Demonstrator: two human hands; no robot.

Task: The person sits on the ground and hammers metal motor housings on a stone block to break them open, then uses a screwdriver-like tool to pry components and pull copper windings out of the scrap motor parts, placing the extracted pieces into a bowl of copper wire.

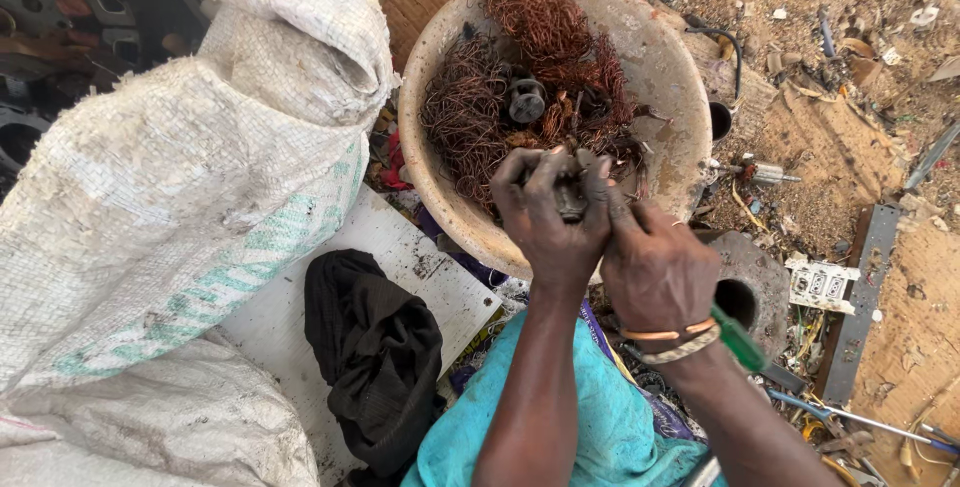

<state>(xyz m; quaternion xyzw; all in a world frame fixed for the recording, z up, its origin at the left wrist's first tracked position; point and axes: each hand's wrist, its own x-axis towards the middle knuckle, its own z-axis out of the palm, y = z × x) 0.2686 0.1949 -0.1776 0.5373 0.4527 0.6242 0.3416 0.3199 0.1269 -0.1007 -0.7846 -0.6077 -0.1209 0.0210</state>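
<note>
Both hands, left hand (548, 217) and right hand (655, 267), pinch a small dark metal part (571, 197) between fingertips. Behind, at the near rim of the basin (660, 57), lies tangled copper wire (540, 67). A woven sack (190, 177) crowds the left.

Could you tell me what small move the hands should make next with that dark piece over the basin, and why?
Probably ease the dark metal piece apart: both the left hand and right hand grip it above the basin, so loosened copper wire would drop in.

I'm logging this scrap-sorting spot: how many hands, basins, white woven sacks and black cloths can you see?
Hands: 2, the left hand and the right hand, both on a small dark part
Basin of copper wire: 1
White woven sacks: 2
Black cloth: 1
Total: 6
</note>
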